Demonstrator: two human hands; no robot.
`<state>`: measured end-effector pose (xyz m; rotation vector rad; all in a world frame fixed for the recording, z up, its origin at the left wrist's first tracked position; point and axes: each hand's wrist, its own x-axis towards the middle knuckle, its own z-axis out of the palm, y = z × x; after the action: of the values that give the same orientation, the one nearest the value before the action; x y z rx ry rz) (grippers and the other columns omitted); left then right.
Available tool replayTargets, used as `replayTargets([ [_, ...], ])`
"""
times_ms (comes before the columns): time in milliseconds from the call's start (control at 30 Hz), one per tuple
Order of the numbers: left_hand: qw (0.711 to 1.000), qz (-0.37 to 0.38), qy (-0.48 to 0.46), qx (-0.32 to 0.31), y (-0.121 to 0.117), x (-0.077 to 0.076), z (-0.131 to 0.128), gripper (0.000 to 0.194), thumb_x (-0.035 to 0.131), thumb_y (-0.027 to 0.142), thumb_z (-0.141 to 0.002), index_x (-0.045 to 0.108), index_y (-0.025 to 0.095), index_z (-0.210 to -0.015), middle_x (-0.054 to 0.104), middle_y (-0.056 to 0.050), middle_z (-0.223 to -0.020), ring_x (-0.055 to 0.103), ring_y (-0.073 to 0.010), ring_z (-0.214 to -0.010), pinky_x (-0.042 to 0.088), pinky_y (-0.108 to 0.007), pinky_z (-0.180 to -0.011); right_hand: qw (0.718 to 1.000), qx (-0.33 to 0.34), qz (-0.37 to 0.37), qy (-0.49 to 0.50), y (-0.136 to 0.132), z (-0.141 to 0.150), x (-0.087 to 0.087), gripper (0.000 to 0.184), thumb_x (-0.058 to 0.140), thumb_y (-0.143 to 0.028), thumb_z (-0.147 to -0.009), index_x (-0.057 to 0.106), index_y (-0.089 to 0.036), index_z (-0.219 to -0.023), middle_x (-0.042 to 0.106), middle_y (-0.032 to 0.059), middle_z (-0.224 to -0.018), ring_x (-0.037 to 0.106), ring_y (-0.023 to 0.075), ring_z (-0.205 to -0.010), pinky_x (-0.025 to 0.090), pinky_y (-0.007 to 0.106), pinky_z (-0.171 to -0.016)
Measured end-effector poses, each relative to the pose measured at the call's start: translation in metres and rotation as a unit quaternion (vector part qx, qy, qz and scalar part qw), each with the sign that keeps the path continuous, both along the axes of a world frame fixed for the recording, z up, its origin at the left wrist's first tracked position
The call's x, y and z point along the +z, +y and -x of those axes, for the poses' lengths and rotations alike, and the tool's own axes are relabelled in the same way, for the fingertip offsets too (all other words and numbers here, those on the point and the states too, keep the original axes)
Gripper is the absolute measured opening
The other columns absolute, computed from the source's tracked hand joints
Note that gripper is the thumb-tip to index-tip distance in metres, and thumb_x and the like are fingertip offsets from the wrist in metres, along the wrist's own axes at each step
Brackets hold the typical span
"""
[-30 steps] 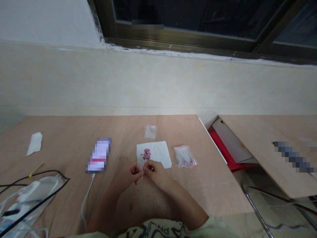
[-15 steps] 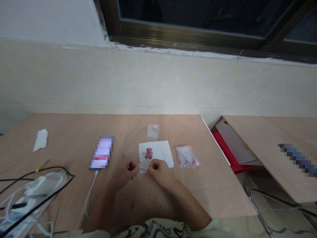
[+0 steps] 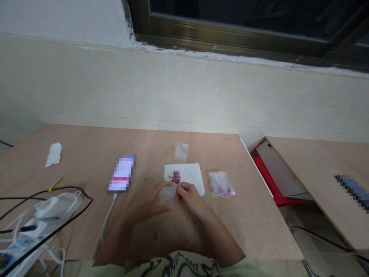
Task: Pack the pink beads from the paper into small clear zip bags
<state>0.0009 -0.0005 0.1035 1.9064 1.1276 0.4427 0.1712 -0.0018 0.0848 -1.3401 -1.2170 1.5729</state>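
A small clear bag (image 3: pixel 170 194) is being handled just below the upper edge of the white paper sheet (image 3: pixel 184 177), low over the table and between both hands. The right hand (image 3: pixel 188 198) is being kept nearly closed, with its fingers (image 3: pixel 182 187) curled and the bag apparently being pinched at its upper part; the exact grip is partly hidden by the fingers. The left hand (image 3: pixel 147 207) is being held half open, with its fingers extended toward the bag. Their tips are very near it, but firm contact cannot be confirmed.

A cluster of pink beads (image 3: pixel 176 176) is being left on the paper sheet, just above the pinch. Good handling is being favoured by this low position, since anything slipping from the bag would be caught by the paper. The thin plastic is best kept steady by the pinching fingers.

A second small bag (image 3: pixel 181 151) is lying beyond the sheet, and a zip bag with pink contents (image 3: pixel 221 184) is lying to its right. A phone (image 3: pixel 121 174), its screen obscured, is being charged through a white cable (image 3: pixel 108 215). A tissue (image 3: pixel 53 154) and a power strip (image 3: pixel 57 206) are lying farther left on the wooden table (image 3: pixel 77 154).
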Motion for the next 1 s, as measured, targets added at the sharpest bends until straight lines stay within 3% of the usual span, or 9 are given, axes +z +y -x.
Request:
replayTargets([
  [133, 0.997, -0.036, 0.014, 0.064, 0.001, -0.01, 0.001, 0.047, 0.056, 0.035, -0.069, 0.043, 0.019, -0.111, 0.053, -0.008, -0.114, 0.047, -0.0202, -0.108, 0.037, -0.035, -0.094, 1.0, 0.004, 0.014, 0.027, 0.007, 0.0, -0.015, 0.019, 0.042, -0.03, -0.071, 0.047, -0.018, -0.058, 0.051, -0.0017, -0.051, 0.041, 0.0087, -0.042, 0.032, 0.022, -0.045],
  [200, 0.994, -0.057, 0.025, 0.092, 0.005, -0.016, 0.002, 0.045, 0.057, 0.034, -0.068, 0.045, 0.019, -0.109, 0.053, -0.008, -0.113, 0.048, -0.0213, -0.107, 0.038, -0.038, -0.093, 0.996, -0.061, -0.025, -0.063, 0.016, -0.002, -0.027, 0.015, 0.045, -0.03, -0.071, 0.048, -0.018, -0.063, 0.051, -0.001, -0.056, 0.043, 0.0102, -0.048, 0.035, 0.023, -0.049],
  [300, 0.99, -0.082, 0.042, 0.109, 0.01, -0.024, 0.004, 0.045, 0.058, 0.032, -0.067, 0.046, 0.017, -0.108, 0.054, -0.009, -0.111, 0.048, -0.0226, -0.105, 0.038, -0.041, -0.092, 0.956, -0.128, -0.109, -0.24, 0.03, -0.008, -0.047, 0.007, 0.051, -0.023, -0.069, 0.052, -0.016, -0.071, 0.054, 0.0022, -0.067, 0.049, 0.0134, -0.064, 0.037, 0.025, -0.061],
  [467, 0.986, -0.107, 0.073, 0.102, 0.016, -0.035, 0.005, 0.046, 0.059, 0.034, -0.067, 0.047, 0.015, -0.107, 0.055, -0.011, -0.109, 0.048, -0.0241, -0.104, 0.037, -0.041, -0.09, 0.924, -0.075, -0.132, -0.352, 0.044, -0.012, -0.064, 0.005, 0.051, -0.016, -0.07, 0.056, -0.016, -0.07, 0.055, 0.0046, -0.072, 0.05, 0.0139, -0.068, 0.037, 0.024, -0.063],
  [733, 0.981, -0.142, 0.111, 0.076, 0.024, -0.037, -0.001, 0.044, 0.058, 0.032, -0.067, 0.047, 0.014, -0.106, 0.056, -0.011, -0.107, 0.049, -0.0253, -0.102, 0.036, -0.04, -0.089, 0.932, -0.059, -0.133, -0.332, 0.044, -0.016, -0.051, 0.004, 0.052, -0.014, -0.069, 0.056, -0.014, -0.067, 0.055, 0.0036, -0.069, 0.049, 0.0134, -0.066, 0.037, 0.024, -0.064],
  [933, 0.975, -0.165, 0.132, 0.073, 0.028, -0.039, -0.011, 0.043, 0.06, 0.033, -0.066, 0.05, 0.014, -0.103, 0.059, -0.012, -0.104, 0.051, -0.0267, -0.1, 0.036, -0.042, -0.087, 0.954, -0.026, -0.199, -0.22, 0.033, -0.003, -0.032, 0.006, 0.052, -0.019, -0.072, 0.056, -0.015, -0.074, 0.056, 0.0026, -0.073, 0.05, 0.0126, -0.068, 0.038, 0.024, -0.066],
  [1000, 0.973, -0.166, 0.141, 0.078, 0.028, -0.04, -0.011, 0.043, 0.059, 0.033, -0.066, 0.05, 0.013, -0.104, 0.058, -0.013, -0.105, 0.051, -0.0267, -0.1, 0.036, -0.042, -0.087, 0.948, -0.055, -0.195, -0.247, 0.029, -0.001, -0.035, 0.009, 0.053, -0.021, -0.071, 0.055, -0.015, -0.078, 0.056, 0.003, -0.074, 0.05, 0.0136, -0.07, 0.038, 0.025, -0.067],
])
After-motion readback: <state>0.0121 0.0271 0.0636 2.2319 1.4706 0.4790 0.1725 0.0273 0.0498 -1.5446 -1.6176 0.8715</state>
